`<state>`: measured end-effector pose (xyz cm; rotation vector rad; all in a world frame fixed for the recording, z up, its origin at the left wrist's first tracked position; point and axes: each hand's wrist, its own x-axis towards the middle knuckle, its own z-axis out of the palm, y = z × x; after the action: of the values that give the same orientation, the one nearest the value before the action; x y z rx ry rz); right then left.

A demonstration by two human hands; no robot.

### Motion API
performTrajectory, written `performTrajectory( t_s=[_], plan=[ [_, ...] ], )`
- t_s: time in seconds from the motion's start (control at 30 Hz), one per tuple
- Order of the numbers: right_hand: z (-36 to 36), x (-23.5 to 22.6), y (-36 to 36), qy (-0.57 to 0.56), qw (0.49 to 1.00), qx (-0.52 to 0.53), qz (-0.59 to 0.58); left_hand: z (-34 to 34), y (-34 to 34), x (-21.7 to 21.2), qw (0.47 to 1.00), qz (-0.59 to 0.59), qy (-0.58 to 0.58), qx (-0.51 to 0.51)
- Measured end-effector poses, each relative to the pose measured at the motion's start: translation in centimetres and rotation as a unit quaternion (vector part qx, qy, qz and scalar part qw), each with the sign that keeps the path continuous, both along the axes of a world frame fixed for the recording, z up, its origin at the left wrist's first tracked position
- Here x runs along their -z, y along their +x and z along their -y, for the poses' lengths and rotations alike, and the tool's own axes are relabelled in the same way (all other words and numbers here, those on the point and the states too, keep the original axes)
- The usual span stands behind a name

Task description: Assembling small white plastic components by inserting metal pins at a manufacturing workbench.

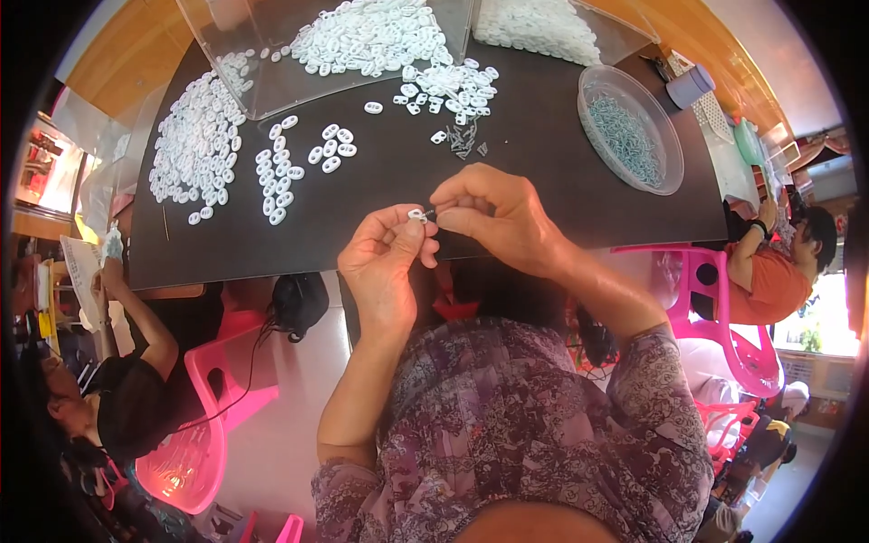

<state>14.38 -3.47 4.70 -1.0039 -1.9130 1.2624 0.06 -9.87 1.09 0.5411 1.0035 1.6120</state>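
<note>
– How far along am I?

– My left hand [385,262] pinches one small white oval plastic ring [417,214]; my right hand [493,217] fingers grip a thin metal pin [429,214] against it. I judge most remains: white heaps [195,145] cover the black table [543,172].

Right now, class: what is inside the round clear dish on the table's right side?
The round clear dish holds a heap of small grey metal pieces. Its floor beneath them is hidden.

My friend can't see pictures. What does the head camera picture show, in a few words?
Two bare hands meet over a black table: the left hand pinches a small white plastic oval piece while the right hand pushes a thin metal part into it. Piles of white pieces and a clear bowl of metal parts lie beyond.
</note>
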Motion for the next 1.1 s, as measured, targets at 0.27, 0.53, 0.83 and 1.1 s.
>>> performTrajectory(
  t_s=[0.27, 0.53, 0.83, 1.1],
  plan=[
    [-0.1, 0.3, -0.8, 0.064, 0.997, -0.021, 0.029, 0.3, 0.5, 0.0, 0.997, -0.058, 0.052, -0.023],
    [0.0, 1.6, -1.2, 0.167, 0.985, -0.017, 0.030, 0.3, 0.7, 1.1, 0.994, -0.068, 0.085, -0.024],
    [-1.8, 1.1, -0.1, 0.155, 0.988, -0.005, 0.024, -0.5, 0.7, 0.8, 0.997, -0.057, 0.040, -0.038],
    [-9.0, 3.2, 0.2, 0.380, 0.912, 0.068, 0.138, -0.9, 0.2, 0.9, 0.997, -0.066, 0.034, -0.024]
  ],
)
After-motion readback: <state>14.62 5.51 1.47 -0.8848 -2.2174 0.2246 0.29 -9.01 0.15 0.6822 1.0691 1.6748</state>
